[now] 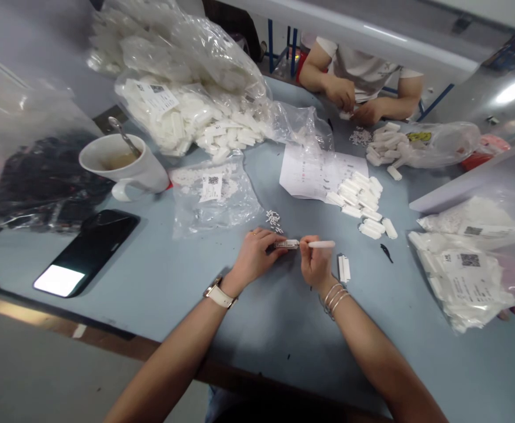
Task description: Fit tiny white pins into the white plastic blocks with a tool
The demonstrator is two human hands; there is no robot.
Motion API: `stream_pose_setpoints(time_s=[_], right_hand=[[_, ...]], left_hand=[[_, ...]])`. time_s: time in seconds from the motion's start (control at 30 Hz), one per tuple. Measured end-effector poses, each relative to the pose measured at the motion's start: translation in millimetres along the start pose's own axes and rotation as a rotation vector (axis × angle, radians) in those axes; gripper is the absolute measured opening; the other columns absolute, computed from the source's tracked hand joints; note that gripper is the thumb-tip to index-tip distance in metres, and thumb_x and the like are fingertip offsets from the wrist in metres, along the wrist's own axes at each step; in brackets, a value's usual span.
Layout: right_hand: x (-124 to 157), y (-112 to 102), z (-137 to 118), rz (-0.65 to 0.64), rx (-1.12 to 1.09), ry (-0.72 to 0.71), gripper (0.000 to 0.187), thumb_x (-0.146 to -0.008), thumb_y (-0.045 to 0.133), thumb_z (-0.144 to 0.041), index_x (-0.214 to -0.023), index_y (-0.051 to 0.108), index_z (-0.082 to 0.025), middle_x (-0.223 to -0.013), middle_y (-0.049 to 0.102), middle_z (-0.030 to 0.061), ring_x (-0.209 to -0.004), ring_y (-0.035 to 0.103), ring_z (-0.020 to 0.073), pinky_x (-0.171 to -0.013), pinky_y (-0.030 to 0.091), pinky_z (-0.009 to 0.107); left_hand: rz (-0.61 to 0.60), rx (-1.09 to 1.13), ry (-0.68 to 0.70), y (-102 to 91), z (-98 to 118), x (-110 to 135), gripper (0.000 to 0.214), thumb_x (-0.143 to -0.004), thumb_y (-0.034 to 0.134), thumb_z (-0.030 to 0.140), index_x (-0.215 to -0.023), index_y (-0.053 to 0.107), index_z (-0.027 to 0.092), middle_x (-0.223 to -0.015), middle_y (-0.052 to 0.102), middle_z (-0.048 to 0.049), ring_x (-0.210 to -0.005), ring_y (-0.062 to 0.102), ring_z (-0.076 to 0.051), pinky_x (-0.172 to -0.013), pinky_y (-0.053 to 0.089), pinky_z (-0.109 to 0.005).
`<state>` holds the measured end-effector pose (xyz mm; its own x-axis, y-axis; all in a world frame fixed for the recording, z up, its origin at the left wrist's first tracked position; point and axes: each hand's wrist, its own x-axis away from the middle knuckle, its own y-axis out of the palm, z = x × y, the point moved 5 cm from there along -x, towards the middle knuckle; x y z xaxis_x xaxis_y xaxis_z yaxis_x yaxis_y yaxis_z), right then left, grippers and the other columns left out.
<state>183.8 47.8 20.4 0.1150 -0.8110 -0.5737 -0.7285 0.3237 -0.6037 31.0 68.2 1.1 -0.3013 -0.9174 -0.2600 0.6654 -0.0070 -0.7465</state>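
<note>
My left hand [257,255] is closed on a small white plastic part [288,244], long and narrow, with a row of dark marks along it. In my right hand [315,264] is a white pen-shaped tool [321,244], its tip pointing left at the end of the part; whether they touch I cannot tell. Just beyond my left hand lies a small pile of tiny white pieces [274,220]. Right of my right hand rests a white rectangular plastic piece [344,268]. A heap of white plastic housings [358,197] sits farther off to the right.
A mug with a spoon [129,170] and a phone [85,252] stand at left. Bags of white parts [187,111] fill the back left; another labelled bag [464,276] lies at right. A printed sheet [304,173] is behind the housings. Across the table a co-worker's hands [343,97] handle a small part.
</note>
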Motion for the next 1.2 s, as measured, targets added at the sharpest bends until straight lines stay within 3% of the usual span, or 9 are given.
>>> stream_pose_setpoints(time_s=[0.17, 0.37, 1.2], right_hand=[[8.5, -1.2, 11.0, 0.035, -0.093, 0.134, 0.033, -0.098, 0.03, -0.038, -0.083, 0.053, -0.02, -0.069, 0.06, 0.0026, -0.058, 0.056, 0.015, -0.057, 0.045, 0.028], [11.3, 1.0, 14.1, 0.0, -0.183, 0.178, 0.033, -0.097, 0.032, -0.041, -0.084, 0.054, -0.02, -0.07, 0.061, 0.0023, -0.06, 0.058, 0.0152, -0.056, 0.046, 0.027], [3.0, 3.4, 6.4, -0.049, -0.083, 0.128, 0.038, -0.098, 0.029, -0.041, -0.08, 0.054, -0.019, -0.061, 0.057, 0.0023, -0.054, 0.054, 0.0154, -0.054, 0.043, 0.027]], left_hand=[[-0.005, 0.012, -0.013, -0.2, -0.3, -0.9, 0.012, -0.079, 0.068, 0.028, -0.089, 0.07, 0.022, -0.084, 0.07, -0.0043, -0.081, 0.06, -0.021, -0.076, 0.047, -0.036], [-0.009, 0.026, -0.023, 0.0, -0.8, -1.1, 0.011, -0.08, 0.067, 0.028, -0.089, 0.07, 0.023, -0.085, 0.07, -0.0045, -0.082, 0.06, -0.021, -0.077, 0.047, -0.036], [-0.007, 0.017, -0.03, -0.9, 1.1, -1.8, 0.01, -0.079, 0.068, 0.026, -0.088, 0.07, 0.022, -0.084, 0.07, -0.0044, -0.083, 0.06, -0.022, -0.075, 0.045, -0.036]])
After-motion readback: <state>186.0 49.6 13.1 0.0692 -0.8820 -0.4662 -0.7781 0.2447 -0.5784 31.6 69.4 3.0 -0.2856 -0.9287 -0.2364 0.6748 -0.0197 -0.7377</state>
